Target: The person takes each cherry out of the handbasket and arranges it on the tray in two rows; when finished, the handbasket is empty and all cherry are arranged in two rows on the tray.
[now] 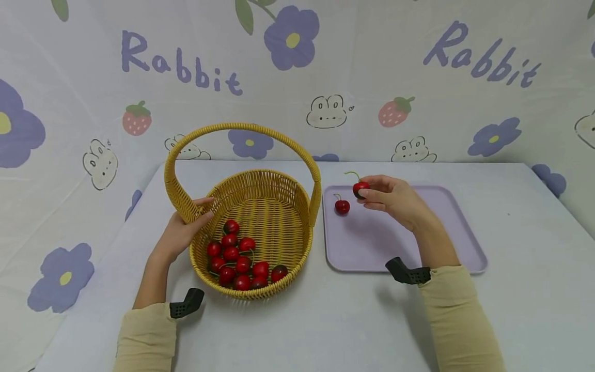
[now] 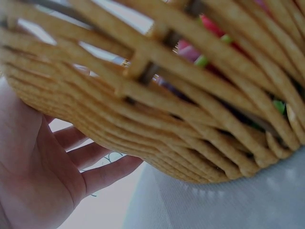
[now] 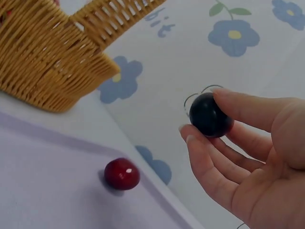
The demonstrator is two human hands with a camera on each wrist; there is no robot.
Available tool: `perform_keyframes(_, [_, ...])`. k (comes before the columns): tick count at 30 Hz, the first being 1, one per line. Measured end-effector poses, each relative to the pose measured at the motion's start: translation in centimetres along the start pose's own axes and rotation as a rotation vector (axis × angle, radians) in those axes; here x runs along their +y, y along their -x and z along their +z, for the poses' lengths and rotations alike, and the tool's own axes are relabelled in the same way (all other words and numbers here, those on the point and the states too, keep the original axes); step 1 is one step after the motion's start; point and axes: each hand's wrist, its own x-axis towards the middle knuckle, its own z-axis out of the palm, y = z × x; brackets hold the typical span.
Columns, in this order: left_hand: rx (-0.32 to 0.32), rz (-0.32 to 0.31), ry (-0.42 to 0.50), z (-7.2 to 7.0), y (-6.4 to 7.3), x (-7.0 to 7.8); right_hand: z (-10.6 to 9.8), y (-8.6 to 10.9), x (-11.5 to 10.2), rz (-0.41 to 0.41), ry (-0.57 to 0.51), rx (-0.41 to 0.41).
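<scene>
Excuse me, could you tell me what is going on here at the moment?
A person's right grip pinches a red cherry, held up off the lilac tray, where one other cherry lies. The left grip holds the side of the wicker basket by the foot of its handle. Inside the basket, a cluster of cherries lies on the side nearest the person.
</scene>
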Motion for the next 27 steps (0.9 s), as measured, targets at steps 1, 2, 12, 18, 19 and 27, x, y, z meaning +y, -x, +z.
perform_keyframes(1, [0.0, 0.001, -0.001, 0.0, 0.0, 0.0, -0.1, -0.1, 0.2, 0.005, -0.006, 0.011])
perform_keyframes(2, [0.0, 0.002, -0.001, 0.0, 0.0, 0.0, -0.2, -0.3, 0.4, 0.01, -0.013, 0.022])
perform_keyframes(12, [0.004, -0.006, -0.005, 0.0, -0.1, -0.1, -0.5, -1.8, 3.0, 0.028, 0.071, 0.095])
perform_keyframes(18, [0.003, 0.002, 0.001, 0.0, 0.0, -0.1, -0.6, -2.3, 4.3, 0.042, 0.172, 0.156])
perform_keyframes(19, [0.003, 0.002, 0.002, 0.0, 0.0, -0.1, -0.5, -2.4, 4.4, 0.05, 0.187, 0.163])
perform_keyframes(27, [0.001, -0.002, 0.003, 0.1, 0.0, 0.0, 0.1, -2.6, 4.8, 0.088, 0.264, 0.198])
